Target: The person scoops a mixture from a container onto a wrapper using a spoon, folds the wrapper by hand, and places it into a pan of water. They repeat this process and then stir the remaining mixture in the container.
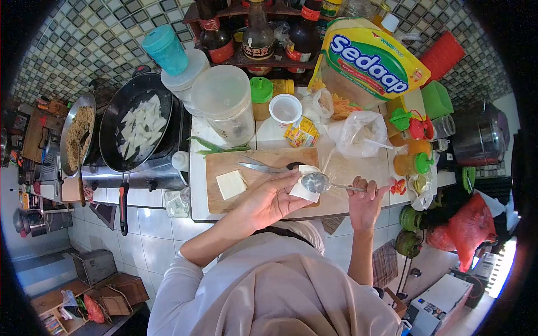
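Observation:
My left hand [273, 199] holds a white square slab [302, 194], which looks like tofu, over the front of the wooden cutting board [216, 175]. My right hand [365, 197] grips the handle of a metal spoon [315, 182]. The spoon's bowl, coated with something whitish, overlaps the slab in this view. Another white square slab [231, 185] lies on the left side of the board. Behind my left hand rests a knife [260, 167] with a dark handle, partly hidden by the slab I hold.
A wok [137, 115] of white pieces sits on the stove at left, its handle pointing toward me. Beside it is a pan of brown crumbly food [79, 131]. Behind the board stand a clear jar [223, 101], a white cup [285, 110] and a plastic bag [361, 134].

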A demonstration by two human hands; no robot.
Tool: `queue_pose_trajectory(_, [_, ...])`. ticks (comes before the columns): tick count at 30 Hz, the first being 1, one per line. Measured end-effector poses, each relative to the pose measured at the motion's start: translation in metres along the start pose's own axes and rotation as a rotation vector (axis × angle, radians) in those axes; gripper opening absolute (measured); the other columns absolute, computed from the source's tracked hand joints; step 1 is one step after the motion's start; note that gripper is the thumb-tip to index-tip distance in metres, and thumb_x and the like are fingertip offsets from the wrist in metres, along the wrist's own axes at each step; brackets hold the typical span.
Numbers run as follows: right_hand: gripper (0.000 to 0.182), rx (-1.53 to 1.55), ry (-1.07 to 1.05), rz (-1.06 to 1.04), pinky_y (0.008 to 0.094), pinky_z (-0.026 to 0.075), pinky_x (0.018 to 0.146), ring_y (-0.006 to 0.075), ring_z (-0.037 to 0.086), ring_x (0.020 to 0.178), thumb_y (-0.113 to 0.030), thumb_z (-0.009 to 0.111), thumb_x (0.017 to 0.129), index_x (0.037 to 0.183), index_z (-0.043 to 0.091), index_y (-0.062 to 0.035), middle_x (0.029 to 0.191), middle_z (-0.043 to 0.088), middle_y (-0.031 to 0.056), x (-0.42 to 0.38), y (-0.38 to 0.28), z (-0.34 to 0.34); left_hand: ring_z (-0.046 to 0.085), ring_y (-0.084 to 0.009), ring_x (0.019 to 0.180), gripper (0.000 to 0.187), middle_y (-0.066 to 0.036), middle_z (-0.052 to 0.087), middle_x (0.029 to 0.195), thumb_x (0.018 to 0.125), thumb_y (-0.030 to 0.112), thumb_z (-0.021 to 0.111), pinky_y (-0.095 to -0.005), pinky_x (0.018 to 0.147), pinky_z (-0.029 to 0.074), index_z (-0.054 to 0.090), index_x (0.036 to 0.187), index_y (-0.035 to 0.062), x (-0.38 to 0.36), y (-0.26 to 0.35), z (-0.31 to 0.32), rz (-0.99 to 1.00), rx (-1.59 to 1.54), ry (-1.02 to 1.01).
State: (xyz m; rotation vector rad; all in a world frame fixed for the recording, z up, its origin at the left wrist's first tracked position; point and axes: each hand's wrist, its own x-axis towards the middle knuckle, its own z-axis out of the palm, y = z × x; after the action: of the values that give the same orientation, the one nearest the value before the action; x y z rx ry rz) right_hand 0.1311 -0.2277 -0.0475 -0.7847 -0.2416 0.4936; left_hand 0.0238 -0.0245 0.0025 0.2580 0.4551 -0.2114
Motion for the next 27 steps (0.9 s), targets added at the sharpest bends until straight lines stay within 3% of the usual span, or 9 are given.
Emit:
queue_pose_trajectory(20, [0.040,0.075,0.063,0.066,0.0285,0.032,0.069,0.0136,0.037,0.075,-0.047,0.033,0.088,0.062,0.037,-0.0172,0.065,0.038,-0.0030,-0.010,-0.004,-0.015,0.050,-0.0284,0.104,0.030,-0.015,0.049,0.112,0.088,0.014,0.045,-0.0403,0.090,0.044,0.038,0.114,0.0006,0.010,-0.012,-0.007,0.007,-0.185,-0.011])
queue_pose_trajectory(23, [0.039,0.161,0.130,0.051,0.0291,0.034,0.070,0.0135,0.039,0.078,-0.047,0.035,0.087,0.064,0.040,-0.0168,0.066,0.039,-0.0027,-0.011,-0.010,-0.025,0.049,-0.0279,0.105,0.033,-0.017,0.049,0.112,0.088,0.015,0.045,-0.0401,0.090,0.044,0.036,0.116,0.0007,0.010,-0.008,-0.006,0.021,-0.162,-0.055])
queue_pose_trajectory(26, [0.037,0.146,0.293,-0.013,0.0296,0.035,0.070,0.0129,0.040,0.080,-0.048,0.036,0.087,0.068,0.044,-0.0166,0.070,0.043,-0.0021,-0.013,-0.027,-0.044,0.049,-0.0281,0.106,0.033,-0.019,0.048,0.114,0.088,0.017,0.042,-0.0406,0.090,0.044,0.038,0.115,-0.0014,0.012,0.005,-0.016,0.234,0.066,-0.068])
queue_pose_trajectory(27, [0.040,-0.013,0.350,-0.101,0.0285,0.034,0.068,0.0129,0.041,0.077,-0.048,0.036,0.087,0.069,0.046,-0.0142,0.071,0.045,-0.0011,-0.015,-0.033,-0.056,0.049,-0.0281,0.106,0.033,-0.019,0.048,0.114,0.088,0.017,0.042,-0.0406,0.090,0.044,0.038,0.115,-0.0014,0.012,0.008,-0.019,0.236,0.065,-0.069])
